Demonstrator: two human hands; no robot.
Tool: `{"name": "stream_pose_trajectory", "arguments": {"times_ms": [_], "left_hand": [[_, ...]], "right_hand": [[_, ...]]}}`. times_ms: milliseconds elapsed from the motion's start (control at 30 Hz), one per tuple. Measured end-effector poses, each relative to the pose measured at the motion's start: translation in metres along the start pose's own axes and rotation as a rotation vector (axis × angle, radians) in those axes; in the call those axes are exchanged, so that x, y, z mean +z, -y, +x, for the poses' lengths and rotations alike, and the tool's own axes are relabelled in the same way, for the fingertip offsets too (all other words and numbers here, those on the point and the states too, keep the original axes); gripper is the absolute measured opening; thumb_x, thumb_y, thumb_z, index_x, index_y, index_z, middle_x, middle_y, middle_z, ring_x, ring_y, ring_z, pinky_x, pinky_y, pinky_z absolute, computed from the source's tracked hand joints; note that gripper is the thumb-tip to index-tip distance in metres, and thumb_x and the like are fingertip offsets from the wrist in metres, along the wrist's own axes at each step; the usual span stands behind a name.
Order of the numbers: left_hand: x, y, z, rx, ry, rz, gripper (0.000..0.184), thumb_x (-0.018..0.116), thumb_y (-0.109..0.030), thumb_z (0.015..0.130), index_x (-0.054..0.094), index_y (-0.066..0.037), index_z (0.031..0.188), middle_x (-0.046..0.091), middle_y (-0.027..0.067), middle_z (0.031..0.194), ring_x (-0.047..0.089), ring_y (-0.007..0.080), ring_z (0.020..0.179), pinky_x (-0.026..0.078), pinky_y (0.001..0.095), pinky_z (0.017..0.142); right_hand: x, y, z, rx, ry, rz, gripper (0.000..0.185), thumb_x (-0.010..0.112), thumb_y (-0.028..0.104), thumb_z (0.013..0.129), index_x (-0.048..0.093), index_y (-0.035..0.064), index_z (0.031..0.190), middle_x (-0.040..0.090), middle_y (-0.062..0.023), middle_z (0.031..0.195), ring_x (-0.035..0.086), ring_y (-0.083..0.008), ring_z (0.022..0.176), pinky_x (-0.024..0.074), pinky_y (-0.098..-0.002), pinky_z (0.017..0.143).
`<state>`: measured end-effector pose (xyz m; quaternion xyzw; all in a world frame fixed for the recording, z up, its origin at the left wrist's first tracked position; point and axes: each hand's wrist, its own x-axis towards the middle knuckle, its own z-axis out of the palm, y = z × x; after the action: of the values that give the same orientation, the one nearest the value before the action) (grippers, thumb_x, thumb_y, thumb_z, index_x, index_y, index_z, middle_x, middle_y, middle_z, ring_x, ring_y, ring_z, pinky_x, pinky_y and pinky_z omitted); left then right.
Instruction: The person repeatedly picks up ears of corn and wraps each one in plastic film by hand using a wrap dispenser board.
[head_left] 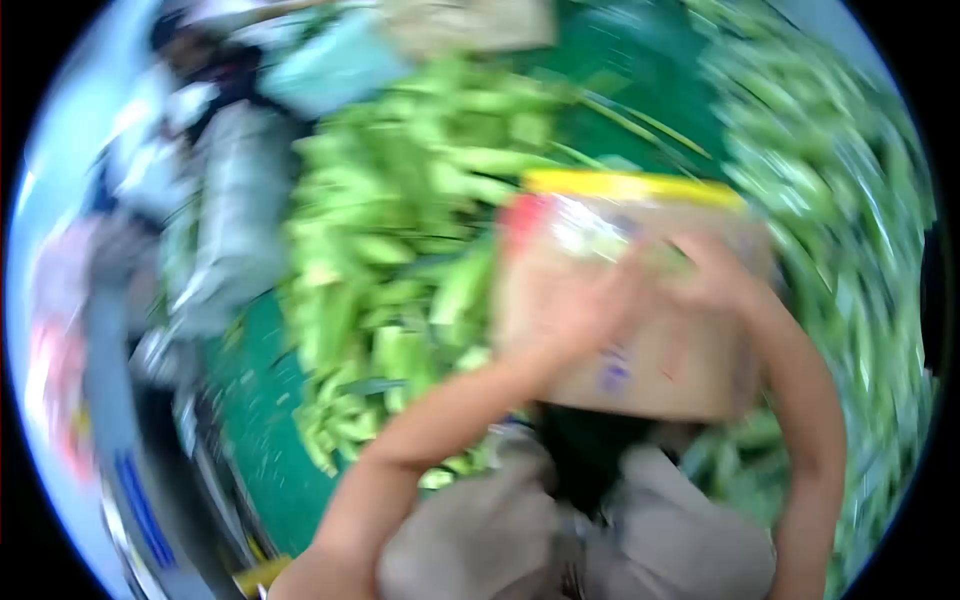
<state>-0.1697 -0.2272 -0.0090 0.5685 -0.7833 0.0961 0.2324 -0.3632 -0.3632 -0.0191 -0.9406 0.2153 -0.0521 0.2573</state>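
Observation:
A brown cardboard box (640, 370) with a yellow top edge, a red corner and purple marks stands in front of my knees. Both hands are over its upper part, close together and blurred. My left hand (605, 295) reaches in from the lower left, beside a shiny clear patch. From the right comes my right hand (710, 268), with something small and greenish between the two hands. Motion blur hides the fingers of both hands and whether they hold it.
Green husked corn ears (370, 240) are heaped left of the box. More green produce (810, 170) lies along the right. Wrapped pale bundles (240, 210) sit at the left on a green surface (250, 400). Another person (190, 50) is partly visible at the upper left.

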Motion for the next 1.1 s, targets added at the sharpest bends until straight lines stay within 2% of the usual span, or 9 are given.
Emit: {"name": "stream_pose_trajectory", "arguments": {"times_ms": [133, 233, 367, 600, 733, 767, 867, 967, 1100], "left_hand": [[-0.009, -0.003, -0.012, 0.059, 0.202, -0.119, 0.049, 0.07, -0.018, 0.083, 0.062, -0.007, 0.13, 0.069, 0.0145, 0.117, 0.067, 0.0315, 0.105, 0.052, 0.0461, 0.094], [-0.014, -0.008, -0.012, 0.013, 0.409, -0.244, 0.052, 0.072, -0.022, 0.081, 0.061, -0.007, 0.129, 0.069, 0.0139, 0.114, 0.068, 0.0319, 0.103, 0.054, 0.0456, 0.092], [-0.013, -0.011, -0.001, -0.183, 0.734, -0.549, 0.07, 0.088, -0.023, 0.061, 0.063, -0.009, 0.124, 0.072, 0.0164, 0.102, 0.069, 0.0385, 0.098, 0.055, 0.0466, 0.085], [-0.026, -0.024, 0.002, -0.049, 0.922, -0.695, 0.059, 0.086, -0.032, 0.061, 0.072, -0.008, 0.113, 0.074, 0.0208, 0.099, 0.07, 0.039, 0.095, 0.055, 0.0481, 0.083], [-0.019, -0.074, -0.061, 0.022, 1.462, -0.905, 0.057, 0.086, -0.037, 0.067, 0.072, -0.004, 0.112, 0.074, 0.0209, 0.105, 0.07, 0.0358, 0.097, 0.054, 0.0481, 0.084], [0.001, -0.093, -0.106, 0.034, 1.559, -1.253, 0.059, 0.086, -0.038, 0.069, 0.072, -0.001, 0.112, 0.074, 0.0206, 0.104, 0.069, 0.0363, 0.099, 0.053, 0.0483, 0.085], [0.01, -0.089, -0.157, 0.062, 1.694, -1.087, 0.06, 0.089, -0.036, 0.067, 0.072, 0.001, 0.111, 0.074, 0.0207, 0.106, 0.068, 0.0339, 0.101, 0.052, 0.047, 0.088], [-0.026, -0.073, -0.135, -0.088, 1.733, -1.16, 0.078, 0.091, -0.035, 0.063, 0.065, 0.001, 0.128, 0.071, 0.0219, 0.117, 0.066, 0.0354, 0.109, 0.051, 0.0456, 0.092], [-0.051, -0.04, -0.113, -0.047, 1.354, -1.324, 0.101, 0.092, -0.031, 0.063, 0.048, -0.001, 0.149, 0.065, 0.0204, 0.131, 0.063, 0.034, 0.118, 0.049, 0.0414, 0.1]], "right_hand": [[-0.014, 0.02, -0.004, 0.221, 0.512, 0.429, 0.064, 0.067, 0.024, 0.097, 0.046, 0.0056, 0.154, 0.053, -0.0193, 0.151, 0.05, -0.032, 0.141, 0.0377, -0.0431, 0.119], [-0.05, 0.029, 0.024, 0.245, 0.631, 0.352, 0.065, 0.065, 0.037, 0.097, 0.048, 0.0108, 0.154, 0.043, -0.0154, 0.16, 0.034, -0.0351, 0.151, 0.023, -0.0531, 0.124], [-0.005, 0.014, 0.008, -0.001, 0.14, -0.019, 0.063, 0.066, 0.039, 0.096, 0.052, 0.0147, 0.152, 0.037, -0.01, 0.165, 0.02, -0.0338, 0.158, 0.0111, -0.0586, 0.127], [0.021, 0.014, 0.003, -0.085, 0.161, -0.213, 0.066, 0.066, 0.045, 0.093, 0.054, 0.0135, 0.149, 0.035, -0.009, 0.166, 0.017, -0.0335, 0.159, 0.0056, -0.061, 0.127], [0.014, 0.025, 0.002, 0.011, 0.229, -0.159, 0.067, 0.052, 0.056, 0.099, 0.047, 0.0197, 0.156, 0.029, -0.0021, 0.17, 0.012, -0.0295, 0.16, -0.0014, -0.0621, 0.126], [0.008, 0.033, -0.001, -0.031, 0.164, -0.181, 0.061, 0.055, 0.048, 0.1, 0.05, 0.0187, 0.153, 0.034, -0.0063, 0.167, 0.019, -0.0324, 0.157, 0.0086, -0.0587, 0.127], [0.065, 0.017, -0.021, -0.154, -0.141, -0.218, 0.06, 0.068, 0.046, 0.093, 0.058, 0.0145, 0.144, 0.047, -0.0158, 0.155, 0.037, -0.0346, 0.148, 0.0262, -0.0519, 0.124], [0.042, 0.108, -0.094, -0.183, 0.38, 0.386, 0.063, 0.083, 0.042, 0.079, 0.064, 0.0017, 0.124, 0.066, -0.0227, 0.122, 0.064, -0.0397, 0.115, 0.0502, -0.0483, 0.101], [0.086, 0.129, -0.18, 0.344, 0.941, 0.819, 0.076, 0.085, 0.052, 0.079, 0.059, 0.0004, 0.129, 0.066, -0.0216, 0.12, 0.064, -0.0325, 0.116, 0.0494, -0.0381, 0.1]]}}
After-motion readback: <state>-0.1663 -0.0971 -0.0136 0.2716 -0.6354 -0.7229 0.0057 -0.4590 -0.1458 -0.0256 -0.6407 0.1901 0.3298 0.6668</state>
